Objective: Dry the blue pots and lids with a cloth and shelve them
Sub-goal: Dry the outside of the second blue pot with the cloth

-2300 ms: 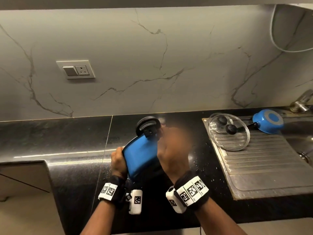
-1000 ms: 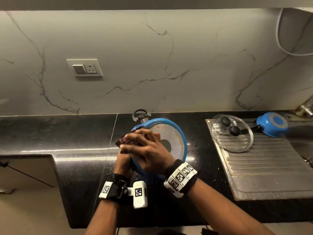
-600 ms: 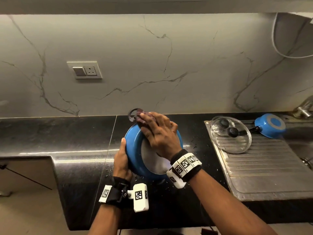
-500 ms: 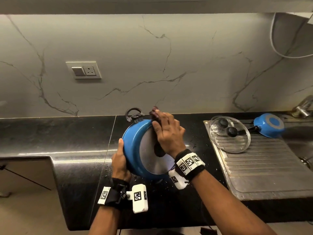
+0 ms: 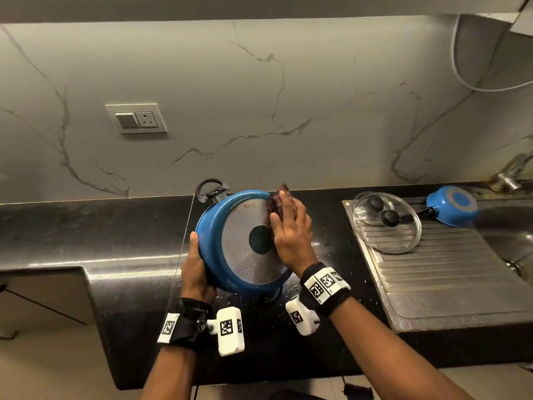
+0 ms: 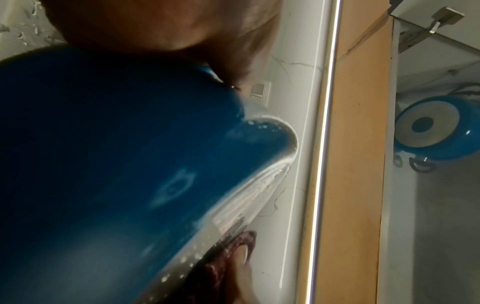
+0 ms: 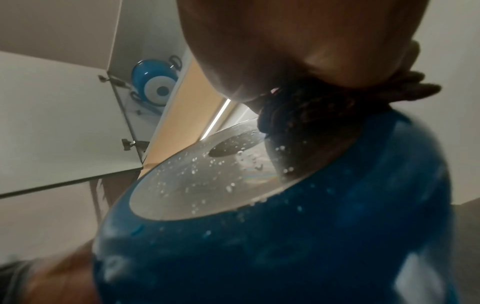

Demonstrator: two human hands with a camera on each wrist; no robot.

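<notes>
While your left hand (image 5: 196, 269) props the blue pot (image 5: 213, 235) on edge over the black counter (image 5: 86, 226), thumb lying up the blue wall and the other fingers hidden behind it, the pot's steel base (image 5: 245, 241) faces up and toward you, so the surface to be dried lies square to your right palm. From your wrists outward, the order is this: the low edge of the pot nearest you, the beaded steel disc next, then your right hand (image 5: 291, 235) high on the disc's right side with its fingers curled over the dark red cloth (image 5: 278, 197), pressing it against the base close to the far rim. Beyond that, the pot's black loop handle (image 5: 212, 189) points away from you toward the marble wall. The right wrist view shows droplets (image 7: 192, 170) thick across the near and left parts of the disc, so I judge the coming stroke runs down and leftward from the cloth, toward your own left thumb. The right hand is the one placed to make it; the left can only steady and turn. Farther off to the right, the glass lids (image 5: 386, 223) lie on the steel drainboard (image 5: 447, 272), with a small blue saucepan (image 5: 451, 204) upside down beyond them beside the sink. Up in the open cupboard, another blue pot (image 7: 155, 82) sits shelved.
</notes>
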